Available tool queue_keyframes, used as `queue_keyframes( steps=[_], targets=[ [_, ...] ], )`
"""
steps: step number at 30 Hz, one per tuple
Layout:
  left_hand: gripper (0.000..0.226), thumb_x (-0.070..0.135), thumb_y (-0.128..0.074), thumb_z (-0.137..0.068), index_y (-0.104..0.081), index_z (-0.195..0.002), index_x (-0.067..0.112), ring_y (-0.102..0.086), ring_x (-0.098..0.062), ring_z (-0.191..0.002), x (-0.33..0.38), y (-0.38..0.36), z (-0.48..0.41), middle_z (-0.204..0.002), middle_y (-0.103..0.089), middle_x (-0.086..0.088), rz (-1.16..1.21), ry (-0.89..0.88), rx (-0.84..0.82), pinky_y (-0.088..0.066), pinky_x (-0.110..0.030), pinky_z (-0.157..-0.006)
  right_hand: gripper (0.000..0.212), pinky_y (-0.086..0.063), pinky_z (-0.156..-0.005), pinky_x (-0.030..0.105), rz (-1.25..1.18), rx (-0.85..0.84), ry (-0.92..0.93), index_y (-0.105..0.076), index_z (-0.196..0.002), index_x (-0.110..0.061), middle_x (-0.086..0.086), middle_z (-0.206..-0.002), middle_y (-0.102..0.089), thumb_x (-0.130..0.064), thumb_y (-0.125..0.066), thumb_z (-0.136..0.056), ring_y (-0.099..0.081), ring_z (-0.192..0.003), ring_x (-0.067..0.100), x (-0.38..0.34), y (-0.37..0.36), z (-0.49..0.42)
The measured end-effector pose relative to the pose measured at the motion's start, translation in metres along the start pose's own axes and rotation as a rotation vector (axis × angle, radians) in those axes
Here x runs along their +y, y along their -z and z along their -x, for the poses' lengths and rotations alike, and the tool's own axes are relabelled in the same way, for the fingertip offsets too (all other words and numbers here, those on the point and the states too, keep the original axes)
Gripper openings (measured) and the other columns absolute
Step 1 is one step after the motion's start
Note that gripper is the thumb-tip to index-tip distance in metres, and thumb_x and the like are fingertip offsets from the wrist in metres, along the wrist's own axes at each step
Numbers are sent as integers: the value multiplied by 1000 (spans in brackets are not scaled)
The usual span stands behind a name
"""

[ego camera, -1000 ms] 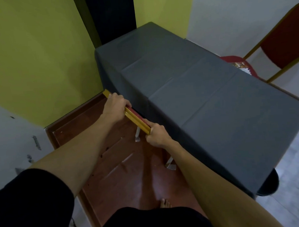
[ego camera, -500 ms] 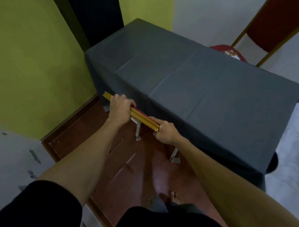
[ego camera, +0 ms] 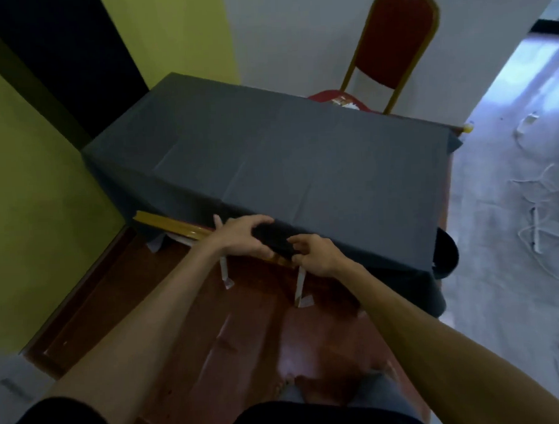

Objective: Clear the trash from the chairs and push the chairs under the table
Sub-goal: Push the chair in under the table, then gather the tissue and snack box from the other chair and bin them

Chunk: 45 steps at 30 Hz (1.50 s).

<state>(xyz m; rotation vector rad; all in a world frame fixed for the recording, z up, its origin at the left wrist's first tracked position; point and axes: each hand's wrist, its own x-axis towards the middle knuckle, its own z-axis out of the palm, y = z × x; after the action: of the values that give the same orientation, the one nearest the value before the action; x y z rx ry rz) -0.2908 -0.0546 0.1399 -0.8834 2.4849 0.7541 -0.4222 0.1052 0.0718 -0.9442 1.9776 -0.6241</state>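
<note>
The near chair shows only its gold top rail, tucked against the front edge of the table, which is draped in a dark grey cloth. My left hand and my right hand are close together just above the rail's right part. Each is closed on a fold of the hanging tablecloth edge. Behind the table stands a red chair with a gold frame. Paper trash lies on its seat, partly hidden by the table.
A yellow-green wall and a dark doorway close off the left. White table legs stand on the red-brown floor. A black round object sits at the table's right end. White cables lie on the grey floor at right.
Both hands left the chair's gold rail and came together on the tablecloth edge. The rail now sits closer under the cloth. The view lifted, showing the far red chair.
</note>
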Motion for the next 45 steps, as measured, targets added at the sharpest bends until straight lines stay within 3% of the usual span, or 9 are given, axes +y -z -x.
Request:
queue_keyframes(
  steps=[3, 5, 10, 15, 21, 25, 35, 38, 45],
  targets=[
    [66, 46, -72, -82, -48, -142, 39, -40, -27, -143, 57, -31, -21, -149, -53, 1, 156, -89, 10, 2, -59, -122, 52, -44, -104, 34, 30, 91, -37, -50, -146, -16, 7, -142, -59, -17, -61, -95, -54, -132, 25, 30, 36, 19],
    [57, 41, -71, -83, -53, -137, 36, -46, -25, -139, 88, -51, -44, -144, -57, 1, 201, -100, 21, -16, -58, -122, 51, -44, -106, 36, 40, 133, -66, -51, -145, -13, 8, -142, -59, -17, -60, -95, -54, -131, 27, 56, 64, 32],
    [44, 26, -67, -89, -59, -133, 29, -52, -20, -130, 173, -88, -88, -137, -57, -1, 294, -128, -15, -45, -38, -106, 49, -43, -110, 34, 7, 207, -123, -55, -141, -12, 8, -142, -60, -12, -61, -93, -56, -131, 23, 134, 140, 67],
    [35, 12, -71, -87, -68, -121, 21, -63, -21, -121, 249, -114, -122, -124, -68, -8, 400, -187, 68, -51, -37, -102, 47, -43, -107, 32, -16, 300, -128, -57, -140, -11, 8, -140, -61, -14, -59, -93, -58, -128, 24, 206, 207, 104],
    [37, 11, -70, -88, -63, -96, 46, -64, -24, -116, 335, -149, -146, -121, -69, -11, 477, -187, -3, -54, -45, -100, 43, -47, -97, 28, -62, 363, -178, -59, -138, -14, 5, -133, -66, -18, -59, -95, -62, -119, 23, 280, 282, 138],
    [34, 8, -63, -92, -66, -118, 29, -62, -18, -116, 395, -156, -170, -123, -67, -7, 466, -180, -73, -51, -32, -94, 37, -47, -79, 18, -90, 403, -178, -62, -133, -16, 5, -131, -66, -17, -59, -96, -62, -115, 23, 315, 329, 143],
    [39, 4, -56, -93, -63, -129, 19, -61, -19, -121, 533, -128, -272, -127, -66, -7, 435, -196, -56, -51, -32, -97, 44, -43, -107, 33, -41, 397, -222, -58, -138, -14, 7, -144, -58, -17, -56, -94, -53, -132, 26, 392, 465, 126],
    [38, 6, -55, -94, -64, -129, 20, -61, -20, -121, 578, -125, -308, -125, -67, -7, 412, -223, -82, -50, -39, -104, 44, -44, -108, 37, 39, 376, -242, -57, -138, -14, 7, -143, -58, -20, -56, -94, -54, -130, 27, 419, 510, 118],
    [35, 24, -64, -94, -63, -129, 24, -61, -18, -116, 675, -131, -387, -126, -65, -2, 384, -251, -85, -51, -31, -91, 49, -44, -108, 39, 109, 332, -240, -50, -145, -12, 10, -147, -55, -25, -53, -98, -52, -133, 30, 481, 600, 71]
  ],
)
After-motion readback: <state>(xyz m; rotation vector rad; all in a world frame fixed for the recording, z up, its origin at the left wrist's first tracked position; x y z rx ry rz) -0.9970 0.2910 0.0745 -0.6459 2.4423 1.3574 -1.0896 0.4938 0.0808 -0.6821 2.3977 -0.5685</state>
